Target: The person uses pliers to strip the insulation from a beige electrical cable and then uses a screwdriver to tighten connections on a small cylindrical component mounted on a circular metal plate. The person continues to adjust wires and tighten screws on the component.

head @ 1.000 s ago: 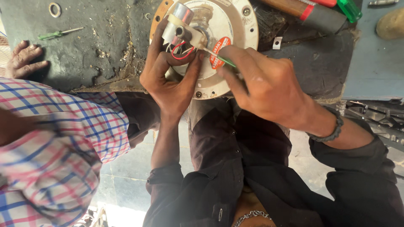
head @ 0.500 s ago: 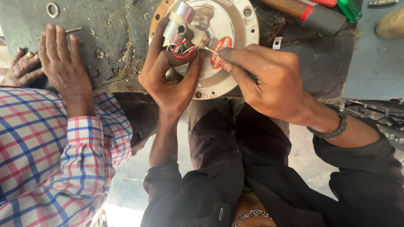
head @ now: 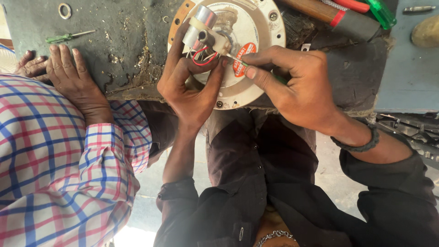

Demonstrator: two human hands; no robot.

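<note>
Head view shows our left hand [head: 190, 87] clasping the capacitor [head: 201, 28] on the round motor plate [head: 256, 50], while right-hand fingers [head: 256, 71] pinch the screwdriver [head: 238, 58], its shaft pointing left toward the terminals.

Screwdriver tip [head: 235, 57] hidden behind wires; hammer [head: 340, 16] head cut off by top edge

Bright, even daylight falls across the grimy dark workbench top [head: 119, 59], and the focus is sharp throughout. The round white metal disc [head: 263, 41] is the brightest surface, with mild glare on the small silver cylinder [head: 204, 17]. Soft shadows sit under both hands. The pale floor patch [head: 130, 235] at the bottom edge is blown out.
</note>
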